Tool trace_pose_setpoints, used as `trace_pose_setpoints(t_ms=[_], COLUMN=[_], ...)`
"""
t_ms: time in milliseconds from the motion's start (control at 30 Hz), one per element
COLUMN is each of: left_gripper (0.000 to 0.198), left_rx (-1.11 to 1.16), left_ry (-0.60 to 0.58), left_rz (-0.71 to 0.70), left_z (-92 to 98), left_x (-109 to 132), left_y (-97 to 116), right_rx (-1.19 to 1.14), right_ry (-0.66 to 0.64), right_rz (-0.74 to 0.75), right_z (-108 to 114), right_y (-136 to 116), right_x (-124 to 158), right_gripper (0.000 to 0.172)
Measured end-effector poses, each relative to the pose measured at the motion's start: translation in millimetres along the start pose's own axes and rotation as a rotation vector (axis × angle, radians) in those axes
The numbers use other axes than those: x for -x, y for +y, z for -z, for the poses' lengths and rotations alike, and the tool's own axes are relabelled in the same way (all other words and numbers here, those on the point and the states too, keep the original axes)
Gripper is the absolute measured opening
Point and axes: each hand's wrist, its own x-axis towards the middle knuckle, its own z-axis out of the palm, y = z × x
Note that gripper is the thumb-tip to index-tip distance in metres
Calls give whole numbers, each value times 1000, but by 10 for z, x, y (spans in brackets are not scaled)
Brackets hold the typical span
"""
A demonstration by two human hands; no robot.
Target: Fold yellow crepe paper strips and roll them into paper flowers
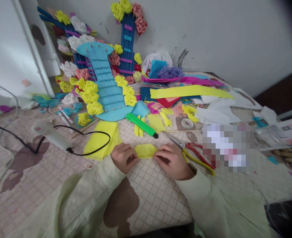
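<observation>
Between both hands a small yellow crepe paper piece (145,150) is stretched out just above the table. My left hand (124,156) pinches its left end, and my right hand (171,160) pinches the right end. Beyond the paper lies a green utility knife (142,125), with folded yellow paper strips (138,129) partly under it. A stack of yellow paper sheets (100,140) is left of my left hand. Scissors (183,145) with red handles and a yellow-handled tool (198,162) lie beside my right hand.
At the back stands a blue instrument-shaped craft (102,82) with yellow paper flowers (90,96); a dark blue one (126,46) leans on the wall. To the left lies a white glue gun (52,137) with a looping black cord. A long yellow strip (190,92) tops a paper pile.
</observation>
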Motion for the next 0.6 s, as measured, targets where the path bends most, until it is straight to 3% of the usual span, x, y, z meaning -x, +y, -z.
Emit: trace_pose_setpoints(t_ms=[600], left_gripper=[20], left_rx=[6], left_ry=[-17], left_rz=[56], left_z=[-17], left_x=[-13], left_y=[20], right_rx=[-54], right_ry=[-17], right_rz=[-230], right_z=[27], right_y=[-126], right_x=[-98], right_gripper=[12])
